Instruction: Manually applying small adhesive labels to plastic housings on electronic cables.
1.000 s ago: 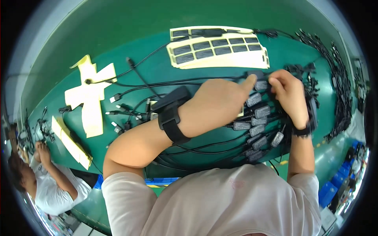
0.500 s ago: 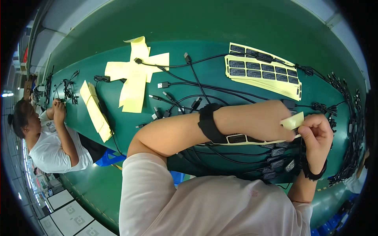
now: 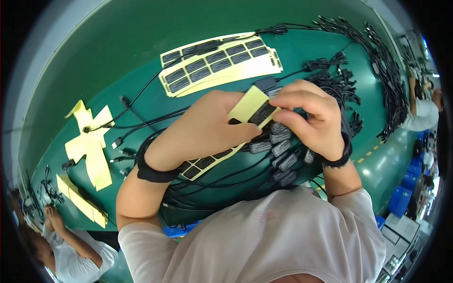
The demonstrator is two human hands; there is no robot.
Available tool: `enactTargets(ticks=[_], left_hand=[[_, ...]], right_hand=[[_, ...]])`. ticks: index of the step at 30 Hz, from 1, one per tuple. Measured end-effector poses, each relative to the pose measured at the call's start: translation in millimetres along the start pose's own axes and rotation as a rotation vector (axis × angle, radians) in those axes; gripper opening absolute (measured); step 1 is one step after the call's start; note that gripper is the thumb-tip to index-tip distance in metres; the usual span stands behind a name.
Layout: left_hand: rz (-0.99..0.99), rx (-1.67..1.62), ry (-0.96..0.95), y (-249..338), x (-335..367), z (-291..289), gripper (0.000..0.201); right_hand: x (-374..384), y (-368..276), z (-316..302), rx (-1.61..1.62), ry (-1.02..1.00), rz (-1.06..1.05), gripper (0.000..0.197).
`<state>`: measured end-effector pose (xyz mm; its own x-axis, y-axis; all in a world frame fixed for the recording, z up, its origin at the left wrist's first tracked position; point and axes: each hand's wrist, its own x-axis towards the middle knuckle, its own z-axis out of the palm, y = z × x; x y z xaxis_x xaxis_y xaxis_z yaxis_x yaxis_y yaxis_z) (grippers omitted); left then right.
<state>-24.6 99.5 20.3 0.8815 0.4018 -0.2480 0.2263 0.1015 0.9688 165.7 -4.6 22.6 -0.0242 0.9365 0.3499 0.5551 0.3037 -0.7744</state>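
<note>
My left hand (image 3: 203,125) is closed on a yellow-backed label sheet (image 3: 250,103); its end is bent up above the fingers. A black label (image 3: 262,113) shows on that end. The thumb and forefinger of my right hand (image 3: 314,118) are pinched together at the label's right edge. More of the same sheet, with several black labels (image 3: 205,162), comes out below my left wrist. Just under the hands lie black cable blocks (image 3: 287,160) with printed faces, their cords running left. My left palm hides part of the sheet.
A stack of label sheets (image 3: 217,66) lies farther back, a cable with a black block across it. Crossed yellow strips (image 3: 89,146) and a folded yellow bundle (image 3: 82,203) lie left. Coiled black cables (image 3: 382,80) line the right. A co-worker (image 3: 80,250) sits at far left.
My view has swung to the right. The sheet's bent end has turned so its black label shows, and my right fingers have come onto the label's edge.
</note>
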Motion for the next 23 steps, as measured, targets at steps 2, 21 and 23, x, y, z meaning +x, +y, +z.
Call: enactTargets(ticks=[2,21,23], left_hand=[[0.006,0.003,-0.008,-0.4,1.7,3.1,0.022],[0.352,0.160,0.132,-21.3,-10.8,38.2,0.031],[0.336,0.126,0.079,-18.5,-11.4,35.5,0.034]], right_hand=[[-1.4,-1.7,-0.6,-0.041,-0.020,0.011,0.023],[-33.2,-12.1,9.5,-0.338,0.035,-0.295,0.028],[-46.6,-13.8,4.5,-0.339,0.014,-0.166,0.023]])
